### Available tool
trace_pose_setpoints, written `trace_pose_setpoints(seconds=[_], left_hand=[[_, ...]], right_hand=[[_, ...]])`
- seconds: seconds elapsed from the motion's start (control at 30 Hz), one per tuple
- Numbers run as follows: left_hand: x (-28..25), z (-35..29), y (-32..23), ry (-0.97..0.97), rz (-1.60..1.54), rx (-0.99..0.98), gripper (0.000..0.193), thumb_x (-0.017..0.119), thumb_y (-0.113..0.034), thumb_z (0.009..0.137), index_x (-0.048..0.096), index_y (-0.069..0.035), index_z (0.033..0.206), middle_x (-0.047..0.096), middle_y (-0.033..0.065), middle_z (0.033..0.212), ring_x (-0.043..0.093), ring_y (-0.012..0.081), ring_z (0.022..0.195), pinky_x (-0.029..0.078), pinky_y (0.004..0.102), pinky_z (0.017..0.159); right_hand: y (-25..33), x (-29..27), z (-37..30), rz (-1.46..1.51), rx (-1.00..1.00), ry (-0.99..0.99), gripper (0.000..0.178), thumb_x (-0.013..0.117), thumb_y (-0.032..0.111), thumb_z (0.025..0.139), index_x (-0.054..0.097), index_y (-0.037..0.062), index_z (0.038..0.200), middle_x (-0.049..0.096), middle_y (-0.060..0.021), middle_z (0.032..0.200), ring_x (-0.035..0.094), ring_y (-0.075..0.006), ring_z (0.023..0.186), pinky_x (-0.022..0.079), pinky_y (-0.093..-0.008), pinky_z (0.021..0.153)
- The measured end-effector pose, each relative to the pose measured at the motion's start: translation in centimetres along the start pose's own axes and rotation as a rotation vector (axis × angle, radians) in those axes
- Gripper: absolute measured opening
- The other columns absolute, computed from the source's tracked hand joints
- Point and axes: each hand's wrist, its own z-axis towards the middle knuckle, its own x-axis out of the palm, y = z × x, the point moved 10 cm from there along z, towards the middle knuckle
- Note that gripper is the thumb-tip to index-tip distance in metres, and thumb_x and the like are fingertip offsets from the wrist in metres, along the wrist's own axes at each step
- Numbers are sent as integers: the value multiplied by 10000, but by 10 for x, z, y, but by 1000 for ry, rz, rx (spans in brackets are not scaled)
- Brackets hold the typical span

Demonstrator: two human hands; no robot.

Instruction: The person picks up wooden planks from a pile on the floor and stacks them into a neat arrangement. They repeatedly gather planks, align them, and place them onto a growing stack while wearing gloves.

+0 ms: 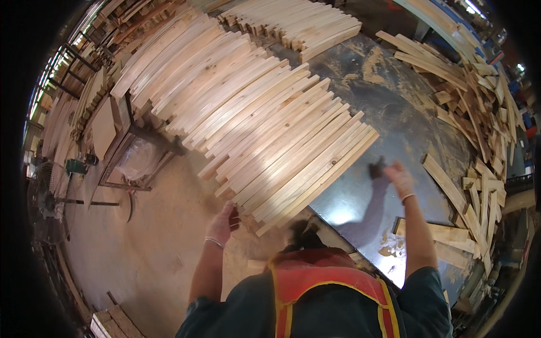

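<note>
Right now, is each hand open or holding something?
Left hand: loosely curled by the wooden strips' ends; grip unclear.
Right hand: blurred over the dark tabletop; open or closed cannot be told.

tan floor [152, 225] | standing fan [48, 194], left | dark glossy tabletop [428, 135] | bright light [472, 7], upper right

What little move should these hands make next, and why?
Perhaps bring the right hand in to the right ends of the wooden strips: it is over the dark tabletop, apart from them, while the left hand is near their left ends. The ends look uneven, so pushing from both sides might align them.
</note>
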Motion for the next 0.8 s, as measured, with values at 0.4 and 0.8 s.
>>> trace_pose_setpoints(seconds=[0.4, 0.8], left_hand=[[40, -4, -1, 290, -223, 90, 694, 806, -490, 898, 623, -103, 1445, 678, 129, 1374, 606, 260, 1270, 513, 472, 1017], [194, -57, -187, 717, 612, 98, 926, 790, -307, 889, 346, 6, 1638, 668, 234, 1387, 673, 250, 1102, 550, 305, 952]], right_hand=[[-43, -134, 84, -748, -48, -71, 812, 788, 258, 903, 459, -42, 1581, 576, -252, 1549, 552, -361, 1447, 446, -421, 1180], [27, 185, -46, 303, 157, 368, 836, 764, 135, 980, 289, 42, 1661, 670, -125, 1341, 633, -206, 1239, 500, -356, 1099]])
